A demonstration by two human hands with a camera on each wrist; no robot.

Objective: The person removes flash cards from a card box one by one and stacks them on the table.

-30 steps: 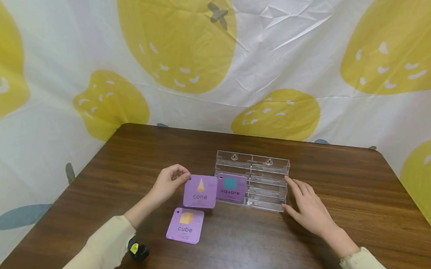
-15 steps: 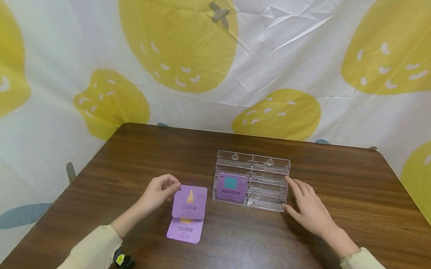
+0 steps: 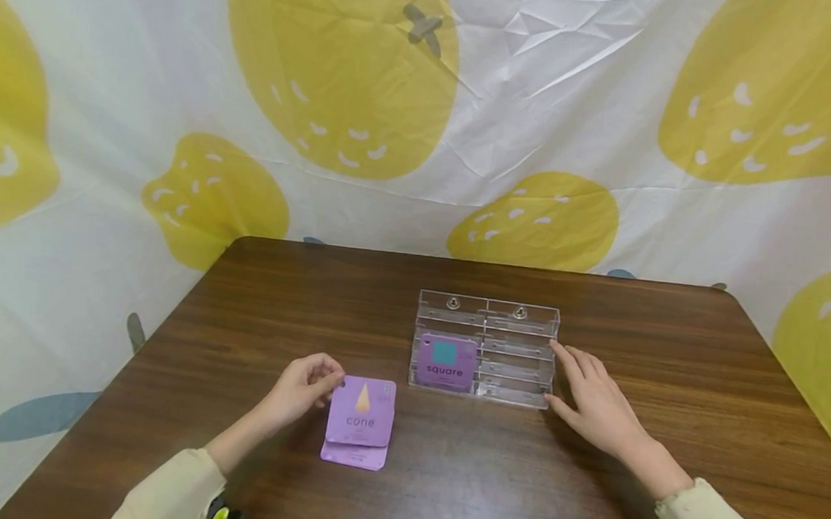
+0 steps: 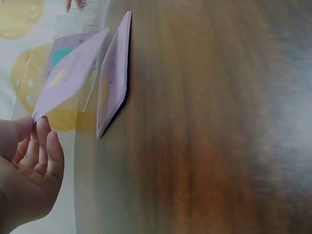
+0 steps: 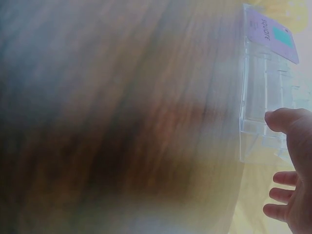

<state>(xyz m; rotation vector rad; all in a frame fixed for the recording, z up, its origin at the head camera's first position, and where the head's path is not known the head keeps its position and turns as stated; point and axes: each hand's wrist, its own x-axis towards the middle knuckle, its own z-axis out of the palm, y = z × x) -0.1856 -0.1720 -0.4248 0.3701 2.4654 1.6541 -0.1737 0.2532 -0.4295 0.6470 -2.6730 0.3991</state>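
Note:
My left hand (image 3: 302, 389) pinches a purple cone card (image 3: 362, 412) by its upper left corner. In the left wrist view this card (image 4: 70, 75) is held tilted, apart from a thin stack of purple cards (image 4: 115, 80) lying on the table. From the head, the cone card covers most of the top card of that stack (image 3: 355, 456). A clear tiered rack (image 3: 516, 369) stands to the right, with a purple square card (image 3: 446, 365) upright in its lower left compartment. My right hand (image 3: 596, 401) touches the rack's right side with fingertips and thumb, fingers extended.
The brown wood table (image 3: 473, 485) has its far edge against a white curtain (image 3: 361, 216) printed with yellow lemons. Bare tabletop lies between the card stack and the rack.
My left hand has drawn the cone card away from the rack, left and toward me, until it overlaps the cube card in the head view. My right hand stays at the rack.

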